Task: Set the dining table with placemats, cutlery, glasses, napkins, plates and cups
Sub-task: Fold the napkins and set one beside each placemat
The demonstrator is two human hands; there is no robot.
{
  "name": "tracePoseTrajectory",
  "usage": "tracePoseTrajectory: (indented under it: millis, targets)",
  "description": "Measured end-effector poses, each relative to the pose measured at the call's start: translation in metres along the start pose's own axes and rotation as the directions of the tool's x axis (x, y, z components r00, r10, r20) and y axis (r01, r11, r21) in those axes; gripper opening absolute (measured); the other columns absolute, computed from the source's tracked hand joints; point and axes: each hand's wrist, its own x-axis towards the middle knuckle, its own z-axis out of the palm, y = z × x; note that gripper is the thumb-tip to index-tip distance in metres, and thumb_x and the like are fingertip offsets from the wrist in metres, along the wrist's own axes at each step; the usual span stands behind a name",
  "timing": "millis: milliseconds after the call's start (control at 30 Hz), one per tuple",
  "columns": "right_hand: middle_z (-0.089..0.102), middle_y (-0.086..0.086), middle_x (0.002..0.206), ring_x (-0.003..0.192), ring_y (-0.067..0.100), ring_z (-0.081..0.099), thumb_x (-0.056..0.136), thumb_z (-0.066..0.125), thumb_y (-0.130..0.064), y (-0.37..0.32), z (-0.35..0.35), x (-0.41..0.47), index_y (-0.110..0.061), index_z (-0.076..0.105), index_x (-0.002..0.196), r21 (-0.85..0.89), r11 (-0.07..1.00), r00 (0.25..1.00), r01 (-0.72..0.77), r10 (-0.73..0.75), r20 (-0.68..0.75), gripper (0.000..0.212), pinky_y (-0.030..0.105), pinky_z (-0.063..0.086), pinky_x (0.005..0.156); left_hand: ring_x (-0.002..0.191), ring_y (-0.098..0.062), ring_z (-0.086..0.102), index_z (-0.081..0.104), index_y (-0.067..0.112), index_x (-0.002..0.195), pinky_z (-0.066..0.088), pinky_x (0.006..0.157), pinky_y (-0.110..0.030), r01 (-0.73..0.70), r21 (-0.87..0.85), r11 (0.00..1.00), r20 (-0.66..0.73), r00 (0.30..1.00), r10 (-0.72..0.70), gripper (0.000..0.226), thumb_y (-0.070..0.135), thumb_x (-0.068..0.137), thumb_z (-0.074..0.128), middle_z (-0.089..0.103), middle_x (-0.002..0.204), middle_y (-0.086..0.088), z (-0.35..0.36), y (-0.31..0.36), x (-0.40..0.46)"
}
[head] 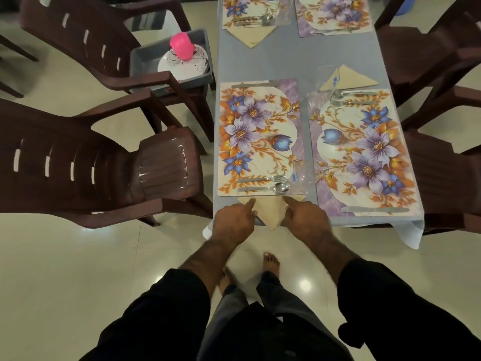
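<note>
Covering table (pixel 299 58) (tiled floor (pixel 78 269) below): blue cloth.

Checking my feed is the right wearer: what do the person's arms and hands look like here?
Both arms wear black sleeves pushed up to about the elbow, leaving the forearms bare. The left hand and right hand are bare: no gloves, and no rings, watch or bands show. No cables or markings are visible on the sleeves.

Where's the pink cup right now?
In the head view, upper left: the pink cup stands upside down on the white plates in the grey tub beside the table's left edge.
</note>
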Motion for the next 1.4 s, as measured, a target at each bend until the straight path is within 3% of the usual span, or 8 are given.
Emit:
tracePoseTrajectory:
  millis: [267,467,567,633,767,867,1100,1400]
  targets:
    - [0.076,0.008,0.098,0.086,0.029,0.073,0.104,0.050,-0.040,0.029,-0.020,-0.009,-0.025,0.063,0.135,-0.036,0.990,0.986,-0.134,0.130,-0.101,0.037,0.038,0.061,0.071,0.111,-0.023,0.068,0.043,0.028,0.160,0.059,0.090,-0.041,0.177,-0.046,0.983,0.043,0.984,-0.175,0.058,0.059,0.112,0.031,0.070,0.129,-0.003,-0.011,-0.030,-0.015]
    - [0.077,0.010,0.099,0.087,0.031,0.074,0.101,0.058,-0.039,-0.035,-0.034,-0.012,-0.021,0.068,0.131,-0.016,0.999,0.991,0.046,-0.047,-0.124,0.036,0.037,0.058,0.072,0.117,-0.026,0.067,0.051,0.026,0.154,0.054,0.094,-0.041,0.194,-0.079,0.978,0.045,0.981,-0.191,0.058,0.061,0.110,0.038,0.069,0.135,-0.004,-0.045,-0.042,-0.033]
    - [0.074,0.013,0.079,0.070,0.038,0.072,0.090,0.067,-0.029,-0.088,-0.039,-0.007,-0.017,0.076,0.112,-0.036,0.988,0.974,0.151,-0.155,-0.168,0.027,0.039,0.056,0.058,0.106,-0.031,0.070,0.069,0.024,0.129,0.048,0.079,-0.036,0.236,-0.082,0.968,-0.057,0.969,-0.241,0.043,0.053,0.107,0.045,0.076,0.118,-0.004,-0.064,-0.062,-0.053]
    - [0.073,0.011,0.074,0.065,0.036,0.071,0.085,0.062,-0.032,-0.128,-0.046,-0.006,-0.016,0.077,0.102,-0.060,0.968,0.951,0.242,-0.249,-0.185,0.027,0.036,0.055,0.055,0.099,-0.032,0.071,0.071,0.023,0.116,0.041,0.072,-0.033,0.265,-0.109,0.958,-0.087,0.957,-0.275,0.034,0.047,0.105,0.049,0.076,0.108,-0.004,-0.078,-0.086,-0.072]
    - [0.073,0.011,0.097,0.089,0.034,0.072,0.098,0.054,-0.035,-0.213,-0.037,-0.012,-0.014,0.069,0.107,-0.183,0.886,0.900,0.426,-0.436,-0.018,0.028,0.040,0.058,0.078,0.108,-0.031,0.069,0.071,0.027,0.126,0.050,0.087,-0.037,0.336,-0.236,0.912,-0.170,0.909,-0.380,0.030,0.043,0.106,0.055,0.076,0.115,-0.004,-0.091,-0.155,-0.127]
    - [0.073,0.012,0.084,0.074,0.039,0.071,0.093,0.047,-0.035,-0.272,0.001,-0.015,-0.016,0.074,0.096,-0.150,0.854,0.861,0.499,-0.507,-0.025,0.033,0.041,0.057,0.065,0.109,-0.034,0.069,0.069,0.025,0.128,0.051,0.087,-0.039,0.449,-0.291,0.845,-0.168,0.845,-0.507,0.033,0.044,0.104,0.056,0.075,0.117,-0.007,-0.078,-0.219,-0.178]
    - [0.074,0.006,0.093,0.084,0.029,0.070,0.095,0.054,-0.028,-0.472,0.079,-0.070,-0.019,0.071,0.101,-0.193,0.754,0.777,0.628,-0.622,0.097,0.020,0.035,0.055,0.075,0.112,-0.030,0.068,0.066,0.029,0.131,0.053,0.089,-0.038,0.595,-0.419,0.686,-0.079,0.728,-0.681,0.039,0.052,0.102,0.054,0.076,0.113,-0.003,-0.011,-0.377,-0.312]
    - [0.072,0.003,0.087,0.077,0.027,0.070,0.093,0.053,-0.026,-0.675,0.149,-0.115,-0.021,0.065,0.098,-0.234,0.645,0.684,0.728,-0.653,0.326,0.014,0.035,0.059,0.062,0.116,-0.028,0.067,0.064,0.029,0.137,0.052,0.092,-0.038,0.714,-0.505,0.485,0.035,0.579,-0.815,0.043,0.054,0.104,0.053,0.073,0.125,-0.002,0.013,-0.543,-0.443]
